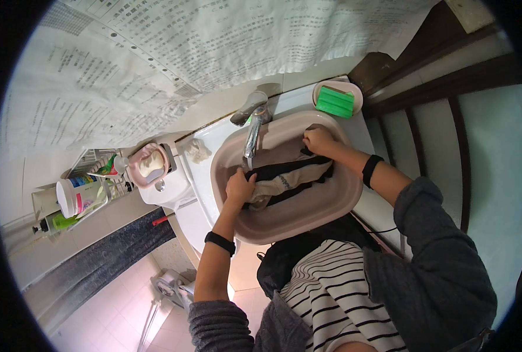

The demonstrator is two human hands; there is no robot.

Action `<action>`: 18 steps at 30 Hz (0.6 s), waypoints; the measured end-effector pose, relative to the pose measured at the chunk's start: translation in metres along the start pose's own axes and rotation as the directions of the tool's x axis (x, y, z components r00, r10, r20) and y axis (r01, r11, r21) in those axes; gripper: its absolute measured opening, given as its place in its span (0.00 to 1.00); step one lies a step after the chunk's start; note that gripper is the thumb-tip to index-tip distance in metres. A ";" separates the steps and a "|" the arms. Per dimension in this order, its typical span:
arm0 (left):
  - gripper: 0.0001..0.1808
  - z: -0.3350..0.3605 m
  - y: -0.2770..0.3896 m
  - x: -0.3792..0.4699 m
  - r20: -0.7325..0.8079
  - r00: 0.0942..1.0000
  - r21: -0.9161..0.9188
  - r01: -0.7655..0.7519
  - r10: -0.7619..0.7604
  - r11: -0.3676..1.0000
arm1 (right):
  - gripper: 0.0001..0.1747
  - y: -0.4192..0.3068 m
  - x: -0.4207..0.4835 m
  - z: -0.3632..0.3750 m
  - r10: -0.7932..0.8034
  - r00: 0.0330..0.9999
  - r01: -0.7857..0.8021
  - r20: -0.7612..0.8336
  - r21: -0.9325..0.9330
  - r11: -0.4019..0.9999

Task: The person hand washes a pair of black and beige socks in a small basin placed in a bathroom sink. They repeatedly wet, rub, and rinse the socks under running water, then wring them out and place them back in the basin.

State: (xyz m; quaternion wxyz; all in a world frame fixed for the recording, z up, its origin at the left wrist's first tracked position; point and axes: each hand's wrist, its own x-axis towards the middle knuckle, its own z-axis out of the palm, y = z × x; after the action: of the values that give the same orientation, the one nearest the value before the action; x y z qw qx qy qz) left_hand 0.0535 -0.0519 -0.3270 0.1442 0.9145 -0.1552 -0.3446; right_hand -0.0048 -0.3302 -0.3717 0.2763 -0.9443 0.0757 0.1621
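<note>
A pinkish oval plastic basin (305, 222) sits on the white sink. Across it lies a black and beige cloth item (289, 178), partly wet-looking, perhaps a garment. My left hand (240, 187) grips its left end, right beneath the chrome faucet (253, 136), whose thin stream falls beside my fingers. At the basin's far right side, my right hand (320, 141) is closed around a black end of the cloth. Much of what each palm holds is hidden by the fingers.
Behind the basin's right end, a green ridged bar (335, 101) rests on a pink soap dish (359, 94). Another soap dish (145, 180) stands on the toilet tank at left, near a wall rack with a white tub (78, 198). Printed sheets (208, 44) cover the wall.
</note>
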 end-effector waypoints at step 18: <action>0.23 0.054 0.027 0.065 -0.058 0.992 0.008 -0.111 0.112 0.994 | 0.23 -0.042 0.034 0.060 -0.213 0.953 0.253 0.217 -0.175 0.951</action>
State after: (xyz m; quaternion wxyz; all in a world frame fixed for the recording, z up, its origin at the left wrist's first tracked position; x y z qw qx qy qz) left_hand 0.0585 -0.1098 -0.3935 0.1655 0.9144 -0.2026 -0.3091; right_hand 0.0210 -0.2645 -0.4103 0.2028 -0.9491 -0.0811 0.2270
